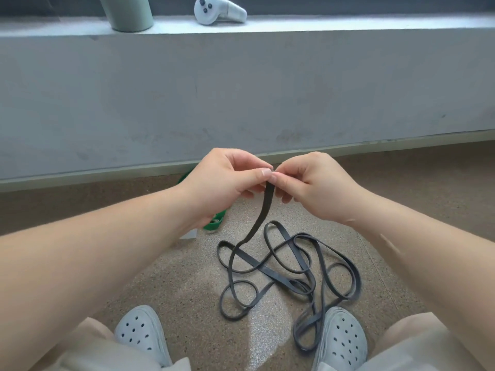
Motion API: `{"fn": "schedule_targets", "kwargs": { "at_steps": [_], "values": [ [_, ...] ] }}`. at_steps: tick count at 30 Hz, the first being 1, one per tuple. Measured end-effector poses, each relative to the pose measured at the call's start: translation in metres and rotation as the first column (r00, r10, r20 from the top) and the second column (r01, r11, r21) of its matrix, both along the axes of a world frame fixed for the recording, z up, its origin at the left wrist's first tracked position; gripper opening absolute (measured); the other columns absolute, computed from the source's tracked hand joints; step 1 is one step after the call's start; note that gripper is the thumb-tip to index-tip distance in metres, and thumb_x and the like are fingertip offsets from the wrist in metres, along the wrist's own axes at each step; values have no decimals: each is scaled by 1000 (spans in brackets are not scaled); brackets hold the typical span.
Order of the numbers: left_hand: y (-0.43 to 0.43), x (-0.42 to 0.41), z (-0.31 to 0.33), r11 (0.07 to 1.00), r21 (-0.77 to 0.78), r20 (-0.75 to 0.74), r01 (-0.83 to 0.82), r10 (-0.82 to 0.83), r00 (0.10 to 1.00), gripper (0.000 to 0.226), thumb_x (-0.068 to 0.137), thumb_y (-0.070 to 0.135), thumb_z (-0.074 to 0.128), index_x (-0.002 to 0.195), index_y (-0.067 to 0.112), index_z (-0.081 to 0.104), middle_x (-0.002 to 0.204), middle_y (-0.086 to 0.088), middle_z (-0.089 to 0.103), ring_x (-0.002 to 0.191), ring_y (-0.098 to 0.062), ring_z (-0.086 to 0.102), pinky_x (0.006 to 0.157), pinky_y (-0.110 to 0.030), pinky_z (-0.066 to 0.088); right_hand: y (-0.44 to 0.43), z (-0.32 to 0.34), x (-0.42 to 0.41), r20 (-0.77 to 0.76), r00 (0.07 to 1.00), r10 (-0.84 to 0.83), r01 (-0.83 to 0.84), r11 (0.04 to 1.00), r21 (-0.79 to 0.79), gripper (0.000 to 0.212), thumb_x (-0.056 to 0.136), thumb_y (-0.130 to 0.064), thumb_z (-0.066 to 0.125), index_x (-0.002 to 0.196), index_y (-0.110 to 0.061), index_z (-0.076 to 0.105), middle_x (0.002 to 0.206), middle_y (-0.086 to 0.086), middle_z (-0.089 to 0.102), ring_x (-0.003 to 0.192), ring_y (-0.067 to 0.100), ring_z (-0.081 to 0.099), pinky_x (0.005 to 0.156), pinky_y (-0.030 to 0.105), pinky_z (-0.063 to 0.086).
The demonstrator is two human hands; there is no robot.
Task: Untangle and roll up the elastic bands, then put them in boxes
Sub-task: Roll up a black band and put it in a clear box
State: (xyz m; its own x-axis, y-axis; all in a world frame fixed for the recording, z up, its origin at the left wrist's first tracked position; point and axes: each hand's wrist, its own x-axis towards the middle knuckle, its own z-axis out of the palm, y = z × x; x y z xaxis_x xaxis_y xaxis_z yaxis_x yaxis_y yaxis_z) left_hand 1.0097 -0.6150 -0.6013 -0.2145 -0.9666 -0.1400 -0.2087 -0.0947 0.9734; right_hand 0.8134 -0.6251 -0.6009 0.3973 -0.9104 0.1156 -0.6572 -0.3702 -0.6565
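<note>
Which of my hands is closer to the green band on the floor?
Left. The left hand is in front of the green band, partly hiding it; the right hand is off to its right. Both pinch the dark band.

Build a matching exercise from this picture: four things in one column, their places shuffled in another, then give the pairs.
Things
1. black band
2. green band
3. controller
4. cup

Places
A. on the floor, partly hidden behind the left hand
B. on the ledge, far left
C. pinched by left hand and right hand, rest tangled on the floor
D. on the ledge, near the middle

Pairs: 1-C, 2-A, 3-D, 4-B
</note>
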Motion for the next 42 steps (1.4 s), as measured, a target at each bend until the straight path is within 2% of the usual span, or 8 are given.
{"fn": "schedule_targets", "kwargs": {
  "at_steps": [7,13,18,22,27,30,34,42],
  "values": [
    [7,1,5,997,76,-147,12,0,989,13,88,9,72,98,0,74,89,-19,75,76,-21,70,77,-37,58,8,10,-1,54,998,36,-37,999,31,24,96,-32,66,79,-18,75,62,-3,70,60,11,66,66,34,54],
    [6,2,10,984,161,-344,78,-18,939,22,76,15,74,93,2,72,84,-17,73,66,-20,69,64,-27,58,10,17,0,187,982,29,-44,996,75,23,94,-25,70,78,-10,75,64,6,72,60,23,68,63,39,57],
    [3,-1,8,994,102,-298,37,-5,954,11,92,7,66,83,2,67,67,-13,65,57,-19,62,56,-25,52,12,19,4,263,963,53,-106,975,193,22,97,-18,65,81,-6,74,69,12,73,65,29,70,66,38,60],
    [2,-1,9,999,32,-280,3,6,960,11,96,7,61,89,0,66,74,-16,71,61,-20,65,60,-27,53,12,25,3,406,913,-39,-104,941,323,21,101,-12,57,96,-2,74,82,13,76,70,20,70,63,30,57],
    [4,-4,8,999,-32,-263,-24,15,965,11,94,4,63,92,-6,66,76,-16,73,65,-21,67,66,-31,54,12,28,1,488,856,-169,-50,913,405,21,98,-14,63,93,4,73,85,17,77,70,20,71,61,30,57],
    [3,-5,9,996,-77,-243,-45,25,970,8,93,2,66,91,-6,66,74,-15,71,65,-21,67,69,-35,55,12,28,4,518,834,-190,-63,900,432,19,96,-16,65,91,1,73,87,18,77,70,18,70,62,28,57],
    [1,-5,11,995,-99,-231,-32,8,973,7,91,0,68,89,-7,66,72,-14,71,64,-21,67,65,-30,57,10,26,5,551,803,-227,-81,874,478,16,96,-14,65,84,-5,72,82,14,77,68,17,68,63,27,56],
    [-2,-3,14,999,-39,-266,-38,26,964,4,87,1,71,84,0,68,73,-14,73,64,-22,70,62,-28,58,7,23,5,582,779,-234,-66,892,447,10,91,-5,69,90,4,71,83,18,76,66,19,70,64,28,59]
  ]
}}
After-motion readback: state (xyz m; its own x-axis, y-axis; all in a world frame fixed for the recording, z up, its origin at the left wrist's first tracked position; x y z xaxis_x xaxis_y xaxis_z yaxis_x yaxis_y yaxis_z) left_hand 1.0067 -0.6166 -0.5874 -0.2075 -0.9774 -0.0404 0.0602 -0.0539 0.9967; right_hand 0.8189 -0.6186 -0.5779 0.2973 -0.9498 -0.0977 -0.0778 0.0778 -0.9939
